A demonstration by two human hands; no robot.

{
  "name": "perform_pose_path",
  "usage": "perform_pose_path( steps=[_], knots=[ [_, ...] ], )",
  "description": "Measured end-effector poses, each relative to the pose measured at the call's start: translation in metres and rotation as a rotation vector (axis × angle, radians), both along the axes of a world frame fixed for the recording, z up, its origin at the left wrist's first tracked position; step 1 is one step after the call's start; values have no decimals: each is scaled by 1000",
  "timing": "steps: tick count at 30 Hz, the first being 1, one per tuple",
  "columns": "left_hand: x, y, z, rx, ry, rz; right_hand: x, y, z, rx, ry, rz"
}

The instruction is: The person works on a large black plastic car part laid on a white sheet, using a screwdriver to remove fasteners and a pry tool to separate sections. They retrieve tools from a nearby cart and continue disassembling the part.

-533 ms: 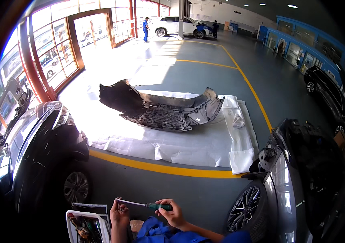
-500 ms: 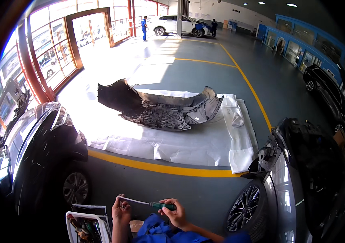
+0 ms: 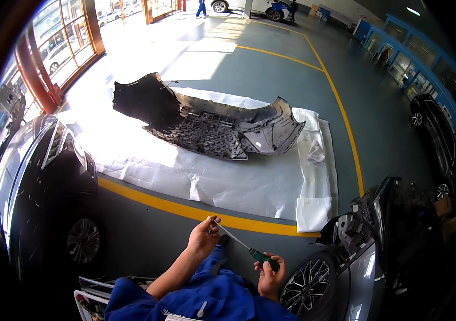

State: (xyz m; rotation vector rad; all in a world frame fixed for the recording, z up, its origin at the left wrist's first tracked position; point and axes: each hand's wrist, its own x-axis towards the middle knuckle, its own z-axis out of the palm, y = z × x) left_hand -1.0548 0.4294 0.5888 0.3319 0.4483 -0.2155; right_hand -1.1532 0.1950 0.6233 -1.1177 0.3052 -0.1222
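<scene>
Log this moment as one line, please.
left hand: at tip of screwdriver | right hand: holding green handle | bumper: on white sheet

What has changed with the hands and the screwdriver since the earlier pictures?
The head view has tipped downward. The left hand has moved up and right in the picture, the right hand to the right. The screwdriver, nearly level before, now slants down toward the right hand. Nothing was let go: right hand on the handle, left at the tip. The bumper still lies on the white sheet.

screwdriver (image 3: 259, 255) tip perhaps hidden by left hand (image 3: 203, 238), white car (image 3: 260, 6) cropped
</scene>
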Motion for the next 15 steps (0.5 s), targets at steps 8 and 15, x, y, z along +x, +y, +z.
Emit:
perform_pose_path(
  steps=[8, 15],
  knots=[
    [192, -69, 13, 141, 55, -176, 158, -73, 30, -213, -64, 98],
    [339, -151, -18, 161, 62, -264, 299, -149, 9, -304, 296, -6]
  ],
)
